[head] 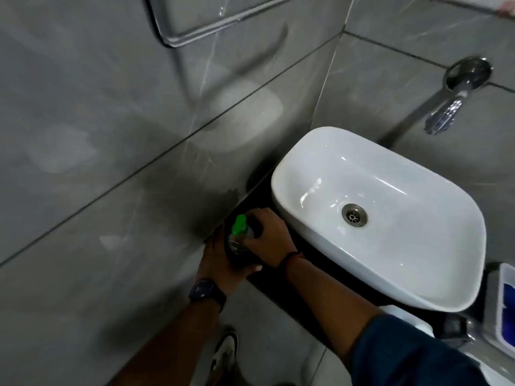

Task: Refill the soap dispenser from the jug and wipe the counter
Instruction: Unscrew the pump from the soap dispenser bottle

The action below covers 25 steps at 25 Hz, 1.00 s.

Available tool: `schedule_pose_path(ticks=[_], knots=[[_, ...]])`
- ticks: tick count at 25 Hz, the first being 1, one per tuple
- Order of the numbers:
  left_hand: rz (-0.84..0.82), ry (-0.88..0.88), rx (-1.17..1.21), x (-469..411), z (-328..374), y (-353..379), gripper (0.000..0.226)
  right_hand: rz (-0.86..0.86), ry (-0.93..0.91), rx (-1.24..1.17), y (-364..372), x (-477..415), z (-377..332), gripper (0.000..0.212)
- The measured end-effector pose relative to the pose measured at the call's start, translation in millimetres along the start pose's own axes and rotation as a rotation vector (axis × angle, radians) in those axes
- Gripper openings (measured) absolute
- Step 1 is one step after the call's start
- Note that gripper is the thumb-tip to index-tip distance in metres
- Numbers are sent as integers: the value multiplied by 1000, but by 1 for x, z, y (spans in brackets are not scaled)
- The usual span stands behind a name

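Observation:
A soap dispenser (240,240) with a green pump top stands on the dark counter (267,280), wedged between the grey tiled wall and the white basin. My left hand (220,263) grips the bottle's lower body from the wall side, thumb across its front. My right hand (267,236) curls round the bottle's upper part just beside the green pump. Most of the bottle's body is hidden by both hands. No jug shows in this view.
The white basin (390,285) with a metal drain fills the counter's right. A chrome tap (451,107) juts from the wall above it. A white and blue container (505,302) stands at the far right. My shoe (225,352) rests on the floor below.

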State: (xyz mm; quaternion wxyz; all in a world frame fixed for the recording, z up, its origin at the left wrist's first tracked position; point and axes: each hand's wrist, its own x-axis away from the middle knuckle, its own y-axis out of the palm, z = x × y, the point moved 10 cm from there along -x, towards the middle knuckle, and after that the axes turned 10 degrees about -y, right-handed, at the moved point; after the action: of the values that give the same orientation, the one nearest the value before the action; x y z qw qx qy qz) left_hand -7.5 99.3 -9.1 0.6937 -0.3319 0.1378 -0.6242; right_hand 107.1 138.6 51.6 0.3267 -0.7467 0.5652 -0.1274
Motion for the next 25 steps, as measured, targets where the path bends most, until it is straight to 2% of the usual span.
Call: schedule_pose_path(ticks=[4,7,9,11,12,16,20,23,25], knots=[[88,-33,105,-16,-6,7,70,119,-6,3,-2,-1,-3,32],[115,-40,84,-20,-2,12,53,197,-62,-13,-14,3,-12,26],[130,-20,130,-22,11,9,57,266,-61,-1,-31,0,-17,20],[204,-55,140,-21,24,3,75,339,-32,12,-47,-4,-22,19],[231,-75,145,-20,29,2,77,359,-22,25,-53,-5,-25,20],[276,-63,174,-19,46,-6,60,325,-114,44,-68,-8,-38,22],[332,130,56,-10,67,-10,47,177,-167,10,-71,-9,-35,25],[169,101,58,-16,67,4,58,261,-56,-8,-75,-4,-28,33],[154,101,139,-15,72,2,59,345,26,-75,-81,1,-22,29]])
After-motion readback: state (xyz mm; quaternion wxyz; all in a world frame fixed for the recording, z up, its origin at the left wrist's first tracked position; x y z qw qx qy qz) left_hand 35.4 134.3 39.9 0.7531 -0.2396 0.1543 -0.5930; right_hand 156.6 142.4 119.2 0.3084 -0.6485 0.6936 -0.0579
